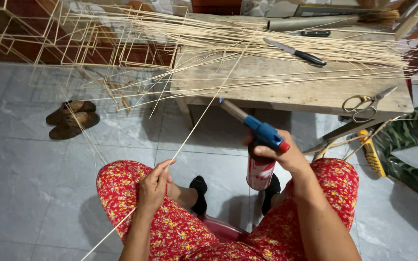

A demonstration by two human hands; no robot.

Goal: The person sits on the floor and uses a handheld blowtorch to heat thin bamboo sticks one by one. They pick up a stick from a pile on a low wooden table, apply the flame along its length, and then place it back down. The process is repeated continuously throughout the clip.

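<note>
Thin pale bamboo strip (189, 135), long and straight, slanting from 7 to 1 o'clock, red-and-white gas torch can (260, 171) upright at 3 o'clock, blue head, nozzle tilted toward 11 o'clock

Worktop (286, 94): my wooden bench, a bundle of thin reeds (315, 46) across it.
Knife (294, 51): black-handled, lying on the reeds.
Scissors (366, 104): at my worktop's right edge.
Sandals (71, 119): brown pair on the grey floor tiles (20, 183).
Frames (88, 38): thin-stick frames, far left.

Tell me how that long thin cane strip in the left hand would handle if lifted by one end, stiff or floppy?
Probably springy rather than stiff: the cane strip is very thin and long, reaching from the left hand up to the wooden bench. It likely sags and whips at the free end. It looks light, and a sharp bend might snap it.
</note>
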